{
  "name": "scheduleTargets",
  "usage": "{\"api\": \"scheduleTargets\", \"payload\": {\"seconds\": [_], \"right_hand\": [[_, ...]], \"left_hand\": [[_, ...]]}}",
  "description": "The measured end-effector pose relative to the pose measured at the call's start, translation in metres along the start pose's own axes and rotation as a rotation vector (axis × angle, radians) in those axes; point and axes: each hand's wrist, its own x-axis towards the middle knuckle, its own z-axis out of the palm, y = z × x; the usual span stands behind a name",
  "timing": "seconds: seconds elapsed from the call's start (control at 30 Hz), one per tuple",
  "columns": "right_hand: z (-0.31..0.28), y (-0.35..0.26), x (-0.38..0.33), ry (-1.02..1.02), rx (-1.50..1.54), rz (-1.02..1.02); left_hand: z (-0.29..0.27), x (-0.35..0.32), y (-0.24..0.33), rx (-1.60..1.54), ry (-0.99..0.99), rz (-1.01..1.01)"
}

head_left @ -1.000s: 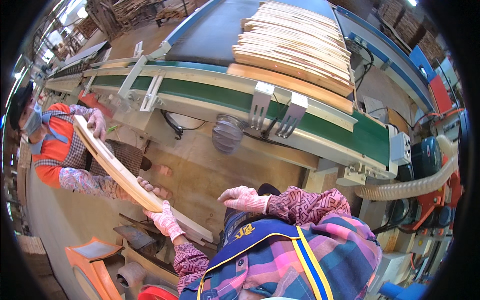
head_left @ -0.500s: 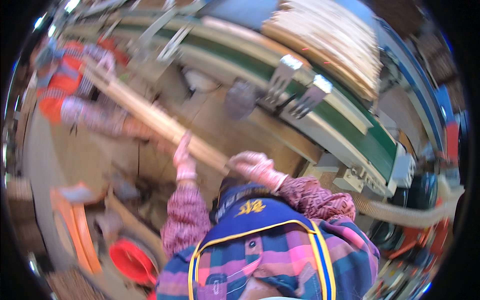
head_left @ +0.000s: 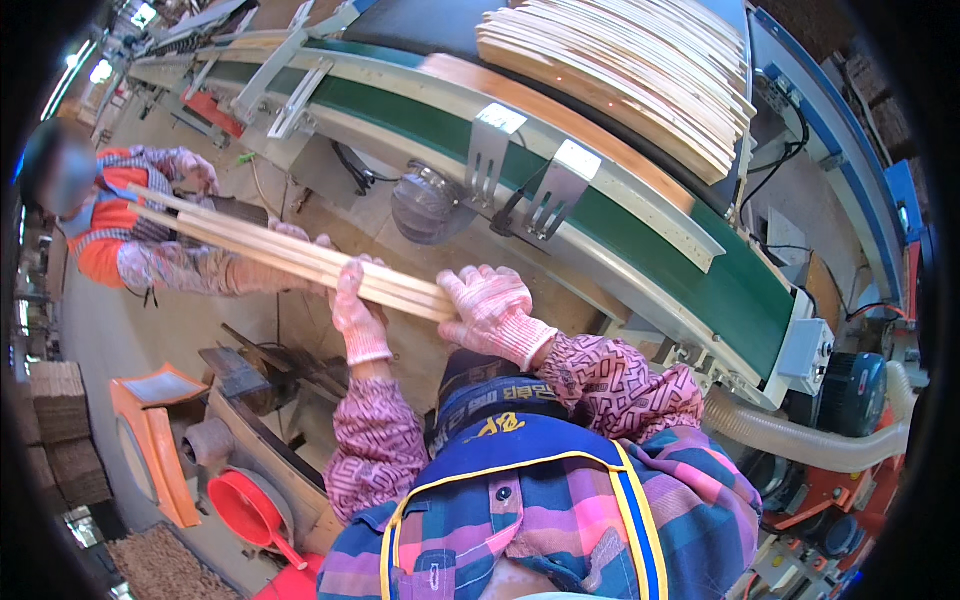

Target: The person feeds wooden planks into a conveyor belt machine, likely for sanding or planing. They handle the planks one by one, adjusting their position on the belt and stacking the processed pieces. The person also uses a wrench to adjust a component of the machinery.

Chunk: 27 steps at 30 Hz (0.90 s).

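A bundle of several long, pale wooden strips (head_left: pixel 405 290) stretches from my hands toward the upper left. My right hand (head_left: pixel 490 308), in a pink-and-white knit glove, is closed around the near end, its thumb below. Further along, my left hand (head_left: pixel 358 318), gloved alike, grips the strips from beneath with its thumb side up; some of its fingers are hidden behind the wood. A co-worker (head_left: pixel 150 215) in orange stands at the left by the far part of the bundle, one arm reaching along it; that arm's hand is partly hidden.
A green conveyor belt (head_left: pixel 750 335) runs across in front, with slotted metal brackets (head_left: pixel 575 180) on its near rail. Behind it lies a large stack of wooden strips (head_left: pixel 620 85). At lower left are an orange stand (head_left: pixel 160 440) and a red scoop (head_left: pixel 245 508). A ribbed hose (head_left: pixel 780 432) is at right.
The view has steadied from a blur and shifted. The bundle now lies at a flatter slant, its far end lower. Both hands remain on it, my right hand slightly higher in view.
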Motion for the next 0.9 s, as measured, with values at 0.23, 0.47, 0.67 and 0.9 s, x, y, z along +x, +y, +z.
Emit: {"api": "scheduleTargets", "payload": {"seconds": [0.23,0.47,0.67,0.9], "right_hand": [[0.003,0.004,-0.040,0.106,0.229,0.044],[-0.033,0.013,-0.059,-0.052,0.366,0.256],[-0.015,0.037,-0.109,0.558,0.650,0.461],[0.004,0.000,-0.184,0.644,0.450,0.886]], "left_hand": [[0.055,-0.089,-0.023,0.125,-0.028,0.089],[0.078,-0.144,-0.081,0.292,-0.123,0.127],[0.101,-0.129,-0.052,0.497,-0.912,-0.073],[0.114,-0.098,-0.004,0.903,-0.986,0.909]]}}
